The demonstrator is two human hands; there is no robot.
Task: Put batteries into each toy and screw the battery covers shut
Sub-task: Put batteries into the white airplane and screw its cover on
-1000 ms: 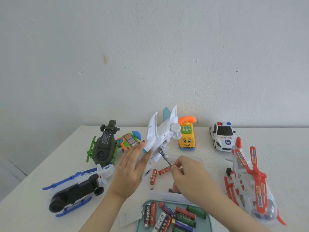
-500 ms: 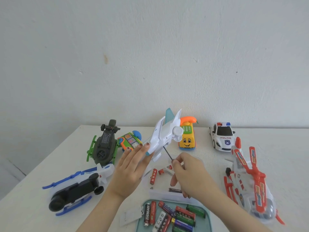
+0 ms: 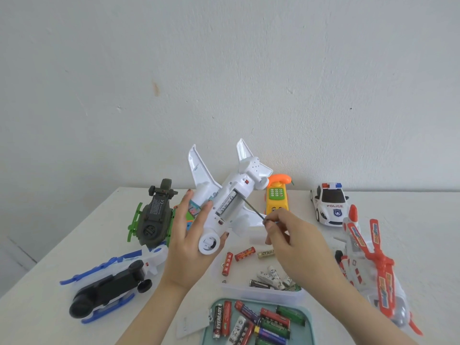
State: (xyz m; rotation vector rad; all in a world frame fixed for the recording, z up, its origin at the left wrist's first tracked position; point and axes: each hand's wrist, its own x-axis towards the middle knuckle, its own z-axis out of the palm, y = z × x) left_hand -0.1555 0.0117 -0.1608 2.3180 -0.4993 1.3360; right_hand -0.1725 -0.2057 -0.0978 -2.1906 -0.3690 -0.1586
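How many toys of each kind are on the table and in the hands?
Helicopters: 3 (dark green plastic helicopter, blue and black plastic helicopter, orange and white plastic helicopter)
Planes: 1 (white plastic airplane in the left hand)
Cars: 1 (white plastic police car)
Phones: 1 (yellow plastic toy phone)
Other: 1 (colourful toy half hidden behind that hand)
Total: 7

Cut off by the bottom edge, below the white plane (image 3: 231, 207): teal tray (image 3: 309, 319). Mostly hidden behind the plane and left hand (image 3: 189, 245): colourful toy (image 3: 187, 216). Buried in the right hand (image 3: 293, 240), beside the plane: screwdriver (image 3: 254, 210) handle.
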